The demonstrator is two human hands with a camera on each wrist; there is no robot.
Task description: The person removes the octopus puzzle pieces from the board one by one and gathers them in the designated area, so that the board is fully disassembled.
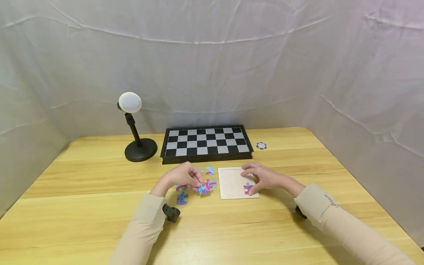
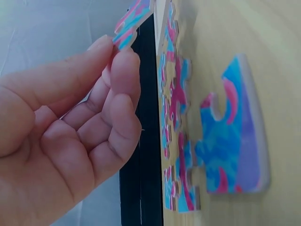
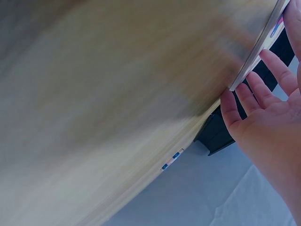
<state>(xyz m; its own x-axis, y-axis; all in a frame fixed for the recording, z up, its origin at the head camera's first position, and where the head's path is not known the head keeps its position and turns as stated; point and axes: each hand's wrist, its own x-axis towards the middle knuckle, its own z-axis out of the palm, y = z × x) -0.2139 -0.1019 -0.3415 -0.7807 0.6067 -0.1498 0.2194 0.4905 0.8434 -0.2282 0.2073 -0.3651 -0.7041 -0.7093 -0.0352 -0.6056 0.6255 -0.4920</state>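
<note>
My left hand (image 1: 186,174) pinches a blue and pink jigsaw piece (image 2: 134,22) between thumb and index finger, above the loose pieces. A blue and purple jigsaw piece (image 2: 233,132) lies on the table nearest me, with several more pieces behind it. To the right is a pale wooden puzzle tray (image 1: 230,184) with a raised rim. One pink and blue piece (image 1: 247,188) sits in its lower right corner. My right hand (image 1: 265,177) rests on the tray's right side, thumb by that piece and fingers spread at the edge (image 3: 245,75).
Behind the pieces lies a black and white checkerboard (image 1: 207,141) in a black case. A poker chip (image 1: 261,145) is to its right. At the back left stands a round-headed device on a black stand (image 1: 140,149). Pale cloth (image 1: 212,73) hangs around the wooden table (image 1: 232,235).
</note>
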